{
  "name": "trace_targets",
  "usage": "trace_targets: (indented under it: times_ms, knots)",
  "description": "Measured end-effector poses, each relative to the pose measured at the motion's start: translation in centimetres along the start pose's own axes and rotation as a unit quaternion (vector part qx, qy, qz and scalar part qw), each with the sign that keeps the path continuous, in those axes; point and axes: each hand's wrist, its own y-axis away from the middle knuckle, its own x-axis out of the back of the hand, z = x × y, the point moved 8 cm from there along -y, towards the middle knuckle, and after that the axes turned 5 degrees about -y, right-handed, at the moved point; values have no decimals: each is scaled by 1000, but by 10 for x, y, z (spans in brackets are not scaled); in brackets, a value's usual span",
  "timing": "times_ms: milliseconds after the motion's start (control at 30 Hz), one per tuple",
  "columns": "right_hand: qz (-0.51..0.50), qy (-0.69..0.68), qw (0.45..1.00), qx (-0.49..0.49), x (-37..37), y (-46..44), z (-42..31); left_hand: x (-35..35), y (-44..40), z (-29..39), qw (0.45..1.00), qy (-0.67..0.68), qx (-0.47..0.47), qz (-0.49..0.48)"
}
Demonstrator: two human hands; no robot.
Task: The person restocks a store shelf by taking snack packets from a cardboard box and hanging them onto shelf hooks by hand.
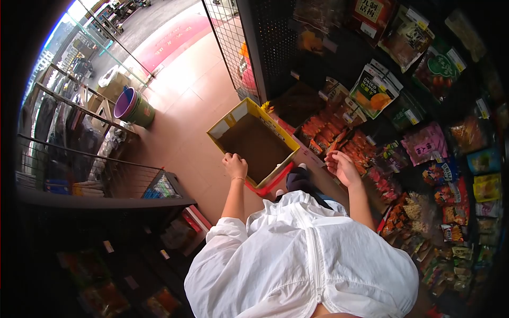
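Observation:
My left hand [235,165] is closed over the near left rim of a yellow cardboard box [216,130]. The box is tilted in front of my legs, and its brown bottom shows with hardly anything on it. A red edge [273,183] sticks out below its near side. My right hand [343,168] is raised to the right of the box, fingers loosely curled and apart, beside a pile of small orange-red snack packets [321,130]. One packet appears right behind the fingertips; no firm hold on it shows.
Bagged snacks hang on the dark rack at right, among them a dried mango bag [373,91] and a pink bag [424,143]. A purple bucket [125,104] stands left on the tiled floor [183,127]. A dark shelf [175,203] lies near my left elbow. A doorway opens ahead.

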Motion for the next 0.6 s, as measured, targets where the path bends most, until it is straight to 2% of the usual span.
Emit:
trace_targets:
  times_ms: [333,433,600]
  knots:
    - [-30,89,995,-33,-23,-33,4,8,2,1,1000,16,7,-3]
    - [-37,106,992,-51,-33,-35,14,9,1,1,999,28,-20,11]
    - [-51,105,990,-75,-36,-35,27,6,1,-3,999,41,-7,17]
